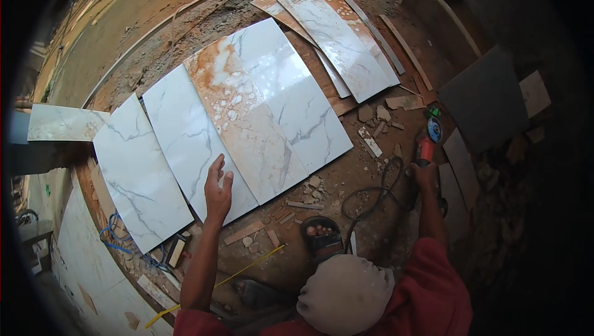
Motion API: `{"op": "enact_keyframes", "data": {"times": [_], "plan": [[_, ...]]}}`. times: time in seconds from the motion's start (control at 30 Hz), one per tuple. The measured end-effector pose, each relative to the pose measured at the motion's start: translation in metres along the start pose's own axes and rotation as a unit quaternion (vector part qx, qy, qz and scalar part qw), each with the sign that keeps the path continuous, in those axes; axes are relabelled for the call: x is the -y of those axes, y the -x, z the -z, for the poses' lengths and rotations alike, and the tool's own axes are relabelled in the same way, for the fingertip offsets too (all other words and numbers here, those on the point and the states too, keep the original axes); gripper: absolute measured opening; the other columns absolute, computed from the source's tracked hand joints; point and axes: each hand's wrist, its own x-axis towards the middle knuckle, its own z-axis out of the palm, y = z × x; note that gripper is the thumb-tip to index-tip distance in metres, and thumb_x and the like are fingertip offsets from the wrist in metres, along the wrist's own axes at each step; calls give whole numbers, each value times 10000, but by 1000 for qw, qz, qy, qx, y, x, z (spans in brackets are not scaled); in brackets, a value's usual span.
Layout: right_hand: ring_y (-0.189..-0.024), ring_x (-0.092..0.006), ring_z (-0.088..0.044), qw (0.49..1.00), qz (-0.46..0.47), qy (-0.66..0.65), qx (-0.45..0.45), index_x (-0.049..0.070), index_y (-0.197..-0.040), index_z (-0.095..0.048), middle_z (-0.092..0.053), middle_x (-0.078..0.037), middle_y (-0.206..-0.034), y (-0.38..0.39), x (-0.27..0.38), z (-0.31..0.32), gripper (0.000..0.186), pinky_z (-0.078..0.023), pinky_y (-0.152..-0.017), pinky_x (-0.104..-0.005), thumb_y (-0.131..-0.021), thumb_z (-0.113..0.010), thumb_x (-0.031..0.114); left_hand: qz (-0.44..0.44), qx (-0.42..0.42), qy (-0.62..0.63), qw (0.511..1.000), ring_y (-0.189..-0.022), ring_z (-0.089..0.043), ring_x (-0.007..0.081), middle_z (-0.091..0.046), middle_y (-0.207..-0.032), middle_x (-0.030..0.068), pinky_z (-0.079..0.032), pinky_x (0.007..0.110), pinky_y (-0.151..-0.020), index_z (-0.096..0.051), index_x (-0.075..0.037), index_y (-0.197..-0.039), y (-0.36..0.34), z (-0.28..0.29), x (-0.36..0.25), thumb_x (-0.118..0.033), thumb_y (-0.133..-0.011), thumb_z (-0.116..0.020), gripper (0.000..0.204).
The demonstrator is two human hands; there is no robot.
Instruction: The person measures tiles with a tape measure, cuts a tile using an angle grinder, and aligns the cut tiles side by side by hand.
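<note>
My right hand (424, 175), out to the right, is closed around the rear of a red angle grinder (425, 150). The grinder's blue disc (435, 130) points away from me, and a dark cable trails from the tool. My left hand (217, 195) has its fingers stretched and thumb apart, with nothing in it. It is over the near end of a white marble-patterned tile (185, 127); whether it touches the tile I cannot tell. Beside that tile are a mud-stained tile (263, 150), a glossy tile (303, 98) and another veined tile (137, 169) at the left.
More tiles (340, 42) are stacked at the far right, near a dark slab (486, 98). Broken pieces (370, 141) and the looped cable (371, 197) lie on the dirt around my sandalled foot (322, 232). A yellow strip (250, 266) and blue cord (114, 234) lie nearer left.
</note>
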Motion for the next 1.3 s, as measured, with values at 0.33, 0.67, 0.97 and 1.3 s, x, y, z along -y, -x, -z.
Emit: {"op": "enact_keyframes", "data": {"times": [0.33,0.67,0.97,1.3], "plan": [[-963,-171,-585,870,74,-387,297,20,-1273,-473,-588,-81,-1090,176,72,95,697,-485,-850,-334,-714,-807,268,112,265,326,900,-1314,-458,252,-450,-1432,189,-364,370,-1098,-309,43,-1454,69,-112,-74,-280,-978,-587,639],[-1153,-207,-537,644,218,-339,650,-10,-1385,-381,-551,-110,-1228,264,198,34,924,-433,-990,-350,-668,-868,309,147,249,488,823,-1299,-439,233,-461,-1388,128,-336,400,-1096,-309,-15,-1452,88,-83,-78,-556,-796,-743,955],[-1079,-185,-553,573,184,-396,693,-5,-1361,-405,-558,-95,-1185,327,265,7,919,-456,-937,-327,-618,-874,266,57,155,373,913,-1277,-490,242,-488,-1367,134,-412,413,-1072,-312,8,-1439,68,-18,-43,-649,-822,-631,956],[-1022,-163,-566,547,202,-446,679,7,-1338,-427,-567,-68,-1141,327,256,6,833,-474,-895,-316,-645,-846,206,154,152,545,810,-1213,-543,255,-539,-1310,152,-445,424,-1039,-352,-23,-1430,63,-26,-78,-710,-922,-311,855]]}}
